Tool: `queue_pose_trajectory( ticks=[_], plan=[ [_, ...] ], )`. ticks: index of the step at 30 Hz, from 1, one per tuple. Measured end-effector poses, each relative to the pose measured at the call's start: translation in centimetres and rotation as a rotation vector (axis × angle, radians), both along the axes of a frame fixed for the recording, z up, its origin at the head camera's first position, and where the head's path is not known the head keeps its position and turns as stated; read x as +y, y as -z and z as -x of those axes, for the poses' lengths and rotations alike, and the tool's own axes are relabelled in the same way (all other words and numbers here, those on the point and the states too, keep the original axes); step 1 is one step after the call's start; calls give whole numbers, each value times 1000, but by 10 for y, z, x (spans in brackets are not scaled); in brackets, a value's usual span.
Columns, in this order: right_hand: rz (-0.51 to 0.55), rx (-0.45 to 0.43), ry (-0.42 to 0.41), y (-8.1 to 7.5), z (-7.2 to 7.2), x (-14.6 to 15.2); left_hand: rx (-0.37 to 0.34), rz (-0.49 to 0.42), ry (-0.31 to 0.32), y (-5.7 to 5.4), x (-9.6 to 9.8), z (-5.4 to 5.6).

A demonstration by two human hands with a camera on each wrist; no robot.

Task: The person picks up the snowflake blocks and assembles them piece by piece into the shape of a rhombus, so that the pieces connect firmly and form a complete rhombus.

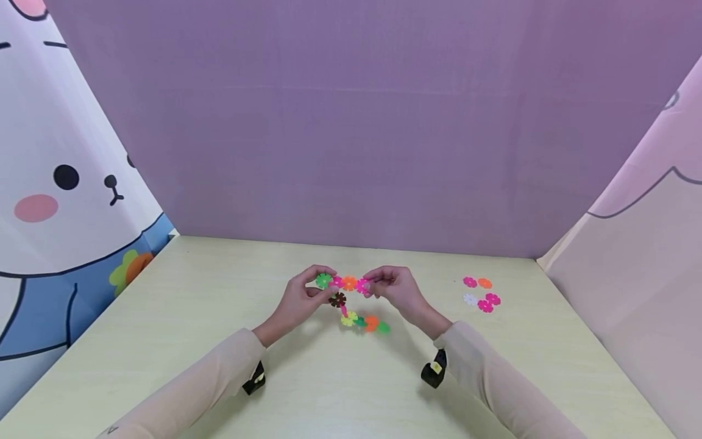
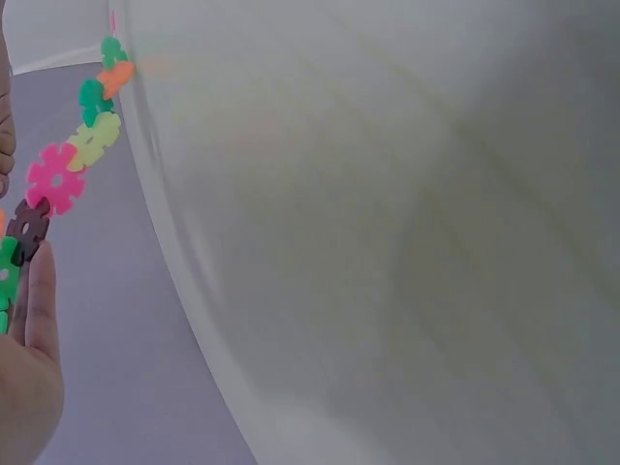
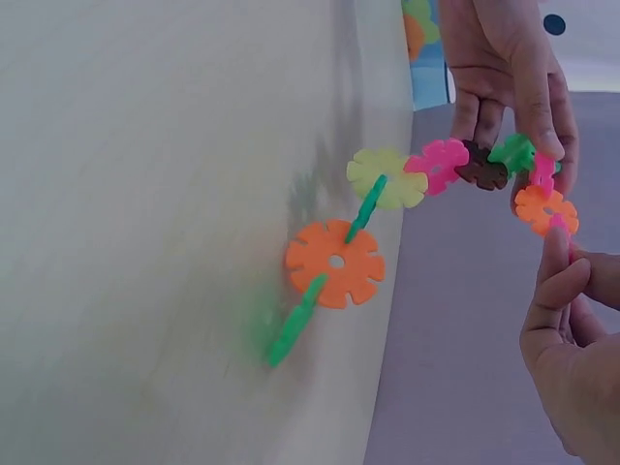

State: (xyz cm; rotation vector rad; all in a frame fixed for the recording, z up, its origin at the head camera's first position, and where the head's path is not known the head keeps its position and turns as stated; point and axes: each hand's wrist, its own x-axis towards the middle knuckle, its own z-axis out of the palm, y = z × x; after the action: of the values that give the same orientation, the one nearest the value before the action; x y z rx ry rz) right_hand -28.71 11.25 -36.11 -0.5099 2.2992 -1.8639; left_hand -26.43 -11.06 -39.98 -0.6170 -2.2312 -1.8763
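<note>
A chain of slotted flower-shaped plastic discs hangs between both hands above the table. My left hand (image 1: 296, 303) pinches it near a green disc (image 1: 323, 280) and a pink disc. From there a brown disc (image 1: 338, 299) leads down to a yellow disc (image 1: 348, 318), then a dark green one, an orange disc (image 3: 334, 263) and a light green end disc (image 3: 296, 322). My right hand (image 1: 401, 294) pinches a pink disc (image 1: 362, 286), which joins an orange disc (image 1: 349, 283) in the upper row. In the right wrist view, its thumb and fingers partly cover that pink disc.
On the table (image 1: 340, 390) to the right lie loose discs: a pink one (image 1: 470, 282), an orange one (image 1: 485, 283), a white one (image 1: 470, 299) and two overlapping pink ones (image 1: 489, 302). A purple panel (image 1: 351, 134) stands behind; printed cloth walls flank both sides.
</note>
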Motion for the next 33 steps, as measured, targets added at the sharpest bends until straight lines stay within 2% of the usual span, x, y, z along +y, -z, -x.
queue_pose_trajectory(
  ticks=[4,8,12,15,18,33],
  plan=[
    [17,-16,8,1,0,-1,0,12,-10,-1,-1,0],
    [55,-75,7,2,0,-2,-3,30,-7,-3,-1,-1],
    [82,-117,2,2,1,-4,-6,28,9,-12,2,-7],
    [81,-117,4,2,1,-4,-18,23,12,-21,3,-13],
    [75,-116,5,1,2,-5,-22,33,8,-25,4,-17],
    [72,-122,-2,3,2,-9,-15,52,-2,-30,4,-18]
  ],
)
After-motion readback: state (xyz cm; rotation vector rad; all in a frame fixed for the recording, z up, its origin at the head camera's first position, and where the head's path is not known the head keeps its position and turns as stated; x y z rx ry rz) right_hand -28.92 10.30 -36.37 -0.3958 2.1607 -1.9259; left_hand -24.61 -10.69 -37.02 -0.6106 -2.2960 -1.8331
